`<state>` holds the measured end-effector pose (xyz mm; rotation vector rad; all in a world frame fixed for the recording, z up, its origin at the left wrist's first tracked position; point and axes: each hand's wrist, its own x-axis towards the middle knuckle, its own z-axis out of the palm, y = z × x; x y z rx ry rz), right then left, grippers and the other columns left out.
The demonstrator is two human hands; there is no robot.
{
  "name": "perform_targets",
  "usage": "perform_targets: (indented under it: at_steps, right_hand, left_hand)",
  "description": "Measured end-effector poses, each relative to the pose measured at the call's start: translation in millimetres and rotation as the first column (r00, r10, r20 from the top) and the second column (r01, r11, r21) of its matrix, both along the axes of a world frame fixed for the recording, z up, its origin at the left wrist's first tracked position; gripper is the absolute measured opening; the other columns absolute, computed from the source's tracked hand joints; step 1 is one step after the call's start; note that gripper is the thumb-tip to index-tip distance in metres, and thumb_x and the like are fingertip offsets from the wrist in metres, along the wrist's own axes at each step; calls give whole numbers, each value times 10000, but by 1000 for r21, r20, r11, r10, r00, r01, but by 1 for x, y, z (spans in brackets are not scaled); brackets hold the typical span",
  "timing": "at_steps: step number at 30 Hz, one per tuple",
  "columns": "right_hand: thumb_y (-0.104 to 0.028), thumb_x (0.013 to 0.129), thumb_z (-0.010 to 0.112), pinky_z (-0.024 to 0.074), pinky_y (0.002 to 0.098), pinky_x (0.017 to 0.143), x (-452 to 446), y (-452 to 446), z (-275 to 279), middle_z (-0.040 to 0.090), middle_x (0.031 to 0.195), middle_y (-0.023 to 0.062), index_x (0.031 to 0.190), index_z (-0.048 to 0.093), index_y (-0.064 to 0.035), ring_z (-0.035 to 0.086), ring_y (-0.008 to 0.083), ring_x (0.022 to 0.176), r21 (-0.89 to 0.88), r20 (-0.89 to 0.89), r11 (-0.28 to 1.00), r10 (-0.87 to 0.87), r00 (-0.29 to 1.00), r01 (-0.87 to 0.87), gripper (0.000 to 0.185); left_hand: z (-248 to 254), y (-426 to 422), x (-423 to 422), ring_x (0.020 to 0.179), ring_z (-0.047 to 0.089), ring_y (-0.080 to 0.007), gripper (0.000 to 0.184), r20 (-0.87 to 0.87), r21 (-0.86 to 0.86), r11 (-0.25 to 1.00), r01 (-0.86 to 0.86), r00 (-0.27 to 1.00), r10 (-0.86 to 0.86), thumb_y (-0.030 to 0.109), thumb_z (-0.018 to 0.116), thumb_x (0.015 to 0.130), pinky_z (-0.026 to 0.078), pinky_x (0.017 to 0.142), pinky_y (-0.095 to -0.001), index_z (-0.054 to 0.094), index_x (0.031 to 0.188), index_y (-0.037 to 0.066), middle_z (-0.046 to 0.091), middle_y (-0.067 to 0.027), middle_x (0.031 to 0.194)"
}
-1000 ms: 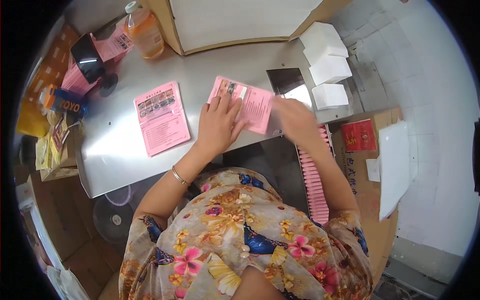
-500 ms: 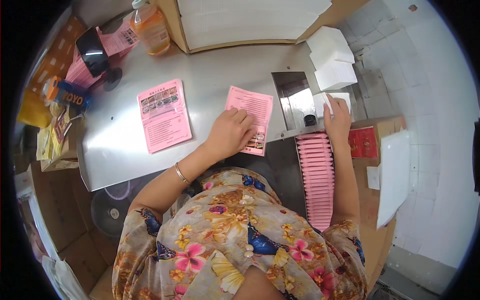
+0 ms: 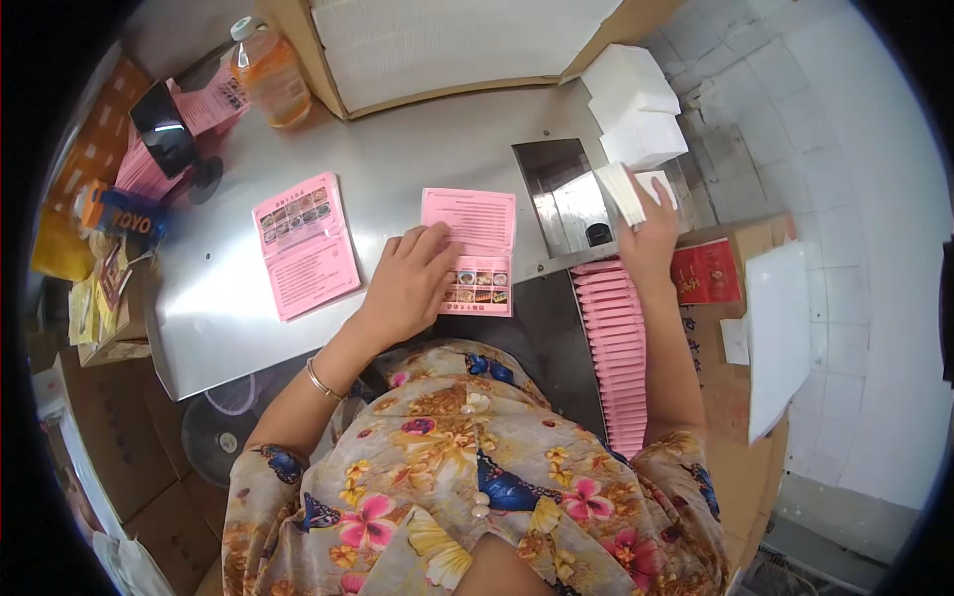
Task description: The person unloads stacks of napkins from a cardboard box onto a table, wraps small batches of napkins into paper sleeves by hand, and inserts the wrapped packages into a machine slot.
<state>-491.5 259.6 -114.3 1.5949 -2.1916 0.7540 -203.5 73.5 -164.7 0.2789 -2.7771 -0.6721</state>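
My left hand [image 3: 405, 283] lies on the left side of a pink printed sheet [image 3: 484, 221], its fingers extended over the paper. The sheet has a crease across its middle and food pictures on its lower half. In my right hand [image 3: 651, 233] is a small stack of white napkins [image 3: 621, 194], gripped and tilted up above the right end of the counter. Another pink printed sheet [image 3: 306, 246], with a crease across it, lies to the left of my left hand. Below my right wrist stands a long row of folded pink packets [image 3: 613, 358].
White napkin stacks [image 3: 641, 134] stand at the back right. A dark rectangular opening [image 3: 564, 194] is in the metal counter [image 3: 397, 149]. At the back left are a bottle of orange liquid [image 3: 273, 79], a phone [image 3: 164, 129] on a stand and more pink sheets [image 3: 214, 104].
My right hand has lifted a stack of napkins up and leftward. The pink sheet by my left hand has turned straighter, and that hand has shifted to its left side. The view has shifted slightly.
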Motion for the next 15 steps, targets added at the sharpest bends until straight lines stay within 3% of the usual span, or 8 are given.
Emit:
perform_targets:
  at_steps: [2,9,12,13,15]
  right_hand:
    - [-15,818,604,395,471,1117,12,-7,-4,680,1214,155,1257,647,-30,606,392,1127,-14,45,999,40,998,-39,442]
    - [11,789,608,407,520,1095,43,-21,-16,698,1184,163,1213,659,6,651,362,1089,-53,79,986,165,983,-161,427]
    - [-178,762,759,384,513,1112,69,-23,-44,702,1212,112,1179,701,-91,678,230,1127,-13,-104,872,485,868,-489,430]
    - [-138,769,733,385,528,1108,84,-28,-41,685,1245,115,1185,704,-121,669,237,1141,125,-86,812,581,809,-570,417]
    - [-116,780,688,354,564,1118,93,-35,-53,666,1258,111,1183,710,-146,635,248,1169,161,-16,852,508,861,-499,405]
  left_hand:
    - [-5,0,-1,1320,450,-366,446,-112,-161,986,-38,993,20,214,661,867,376,1016,-512,597,1273,41,479,-184,1421]
    - [-11,5,-20,1297,472,-347,440,-169,-123,990,-74,984,53,291,661,869,368,994,-509,624,1259,89,526,-177,1364]
    - [-16,4,-30,1266,490,-337,441,-211,-64,993,-104,974,88,281,685,849,370,976,-503,630,1247,98,539,-166,1336]
    - [-22,3,-34,1265,497,-334,463,-180,-87,988,-127,978,110,291,691,846,374,975,-489,623,1264,105,537,-159,1353]
    - [-15,6,-36,1240,520,-333,580,-128,-83,986,-141,983,130,327,731,812,379,984,-479,585,1334,120,545,-147,1360]
